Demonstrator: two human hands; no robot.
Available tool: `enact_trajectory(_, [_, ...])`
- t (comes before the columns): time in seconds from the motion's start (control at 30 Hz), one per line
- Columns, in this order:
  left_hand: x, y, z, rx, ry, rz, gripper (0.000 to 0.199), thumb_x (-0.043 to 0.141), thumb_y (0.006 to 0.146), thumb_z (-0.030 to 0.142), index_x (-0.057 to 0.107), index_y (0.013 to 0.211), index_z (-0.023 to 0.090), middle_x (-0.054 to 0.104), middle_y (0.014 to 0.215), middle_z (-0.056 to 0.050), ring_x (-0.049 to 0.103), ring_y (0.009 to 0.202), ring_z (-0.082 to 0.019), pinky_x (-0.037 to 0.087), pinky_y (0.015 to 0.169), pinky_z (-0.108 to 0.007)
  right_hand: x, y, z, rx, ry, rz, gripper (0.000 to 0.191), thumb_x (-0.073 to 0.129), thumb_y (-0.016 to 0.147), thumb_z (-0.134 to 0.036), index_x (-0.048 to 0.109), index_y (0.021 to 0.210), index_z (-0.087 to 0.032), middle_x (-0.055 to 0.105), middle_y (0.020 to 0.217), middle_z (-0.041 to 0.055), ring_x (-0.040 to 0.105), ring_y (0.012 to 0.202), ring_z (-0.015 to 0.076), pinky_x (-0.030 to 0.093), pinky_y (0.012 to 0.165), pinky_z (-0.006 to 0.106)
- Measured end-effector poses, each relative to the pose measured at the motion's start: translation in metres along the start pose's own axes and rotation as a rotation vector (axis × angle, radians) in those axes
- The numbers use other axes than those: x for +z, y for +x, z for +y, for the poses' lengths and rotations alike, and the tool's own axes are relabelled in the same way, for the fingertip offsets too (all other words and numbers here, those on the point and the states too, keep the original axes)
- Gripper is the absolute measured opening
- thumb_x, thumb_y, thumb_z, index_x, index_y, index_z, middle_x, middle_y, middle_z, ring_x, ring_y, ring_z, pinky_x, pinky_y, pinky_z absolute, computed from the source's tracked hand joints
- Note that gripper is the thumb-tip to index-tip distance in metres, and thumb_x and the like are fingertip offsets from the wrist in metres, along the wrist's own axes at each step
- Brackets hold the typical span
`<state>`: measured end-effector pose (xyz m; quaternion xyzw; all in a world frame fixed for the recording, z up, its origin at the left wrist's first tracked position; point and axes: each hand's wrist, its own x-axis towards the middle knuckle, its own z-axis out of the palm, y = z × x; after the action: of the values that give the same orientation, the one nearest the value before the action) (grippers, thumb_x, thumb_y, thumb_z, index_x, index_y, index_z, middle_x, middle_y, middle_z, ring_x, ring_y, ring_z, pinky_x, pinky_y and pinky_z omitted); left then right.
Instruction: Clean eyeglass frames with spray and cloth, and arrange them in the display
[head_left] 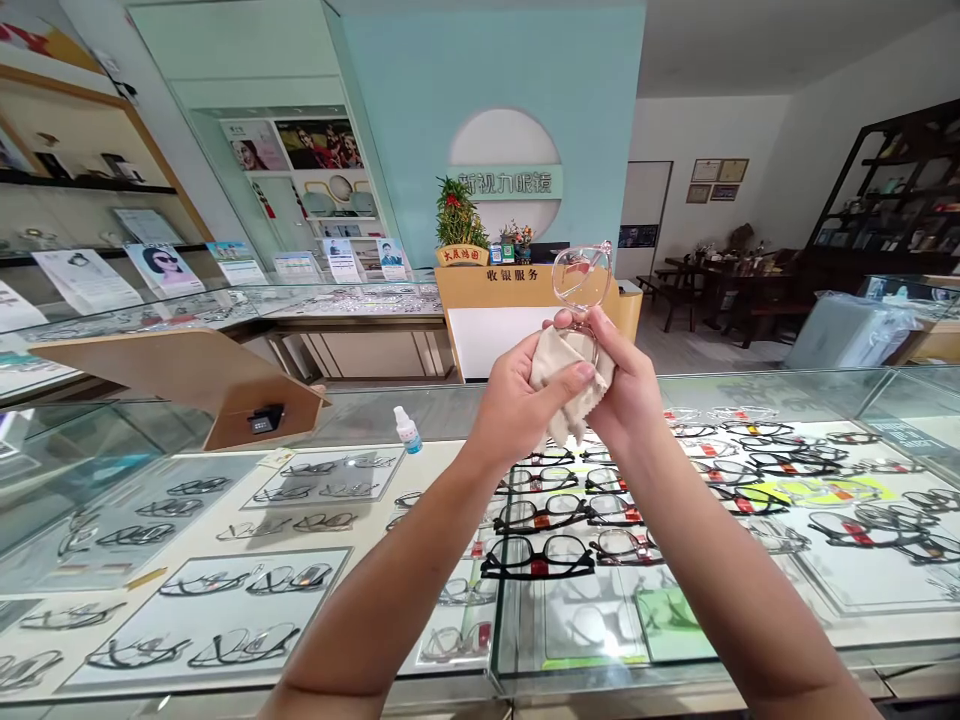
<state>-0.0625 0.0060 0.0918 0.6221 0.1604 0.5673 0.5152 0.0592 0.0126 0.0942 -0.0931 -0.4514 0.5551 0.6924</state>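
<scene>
Head view: left hand pinches cloth around glasses, right hand grasping them, one lens above.

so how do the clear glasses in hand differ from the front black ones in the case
The clear glasses have a see-through frame; the black glasses have a dark one. The clear glasses are held on end; the black glasses rest level, lenses side by side. The black glasses show a red tag; none shows on the clear glasses.

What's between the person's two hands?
In the head view, a pale cloth wraps the lower part of some clear glasses between the left hand and right hand.
</scene>
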Motion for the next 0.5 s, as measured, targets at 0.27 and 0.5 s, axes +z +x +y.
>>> enact_trajectory(0.27, [0.005,0.003,-0.015,0.171,-0.005,0.248,0.044,0.099,0.08,0.056,0.079,0.097,0.02,0.075,0.087,-0.001,0.066,0.075,-0.012,0.055,0.068,-0.023,0.018,-0.007,0.014,-0.097,-0.05,0.034,0.029,0.082,0.092,-0.044,0.06,0.084,-0.028,0.082,0.1,-0.0013,0.076,0.104,0.02,0.061,0.1,0.037])
enact_trajectory(0.5, [-0.002,0.004,-0.011,0.156,0.086,0.206,0.051,0.08,0.094,0.071,0.079,0.1,0.02,0.078,0.098,-0.005,0.071,0.097,-0.021,0.057,0.085,-0.029,0.019,-0.006,0.011,-0.102,-0.171,0.106,0.025,0.077,0.093,-0.046,0.06,0.085,-0.03,0.083,0.107,0.0007,0.076,0.118,0.0247,0.062,0.1,0.04])
